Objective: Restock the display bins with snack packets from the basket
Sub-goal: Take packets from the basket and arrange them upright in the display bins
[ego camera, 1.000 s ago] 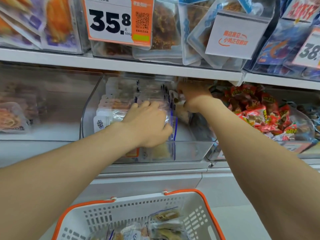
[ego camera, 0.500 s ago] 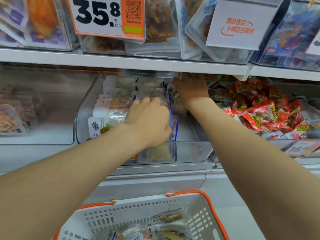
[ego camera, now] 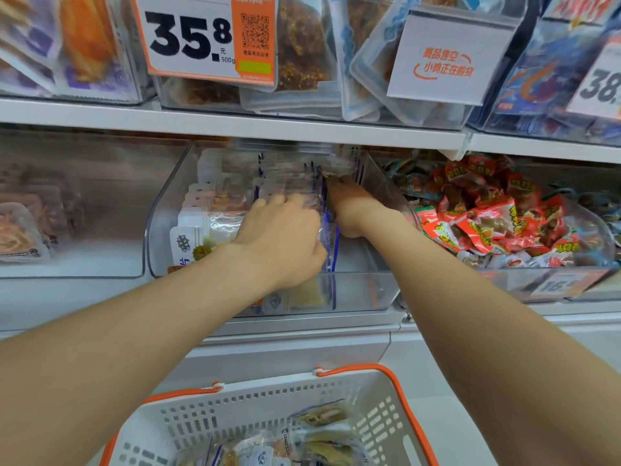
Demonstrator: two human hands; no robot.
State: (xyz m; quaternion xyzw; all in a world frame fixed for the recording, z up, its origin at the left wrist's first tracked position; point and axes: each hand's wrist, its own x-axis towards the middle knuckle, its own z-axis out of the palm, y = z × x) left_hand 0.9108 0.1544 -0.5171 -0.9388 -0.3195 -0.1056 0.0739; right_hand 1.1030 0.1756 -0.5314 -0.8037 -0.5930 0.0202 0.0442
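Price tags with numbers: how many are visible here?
3: the 35.8 tag at upper left, the 38 tag cut off at upper right, the 16 tag below the red packets. More may be hidden.

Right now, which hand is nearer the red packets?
Right. The right hand is in the clear bin, by the wall next to the red packets; the left hand is farther left, on the clear packets.

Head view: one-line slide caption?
Left hand and right hand work snack packets in clear bin; basket sits below.
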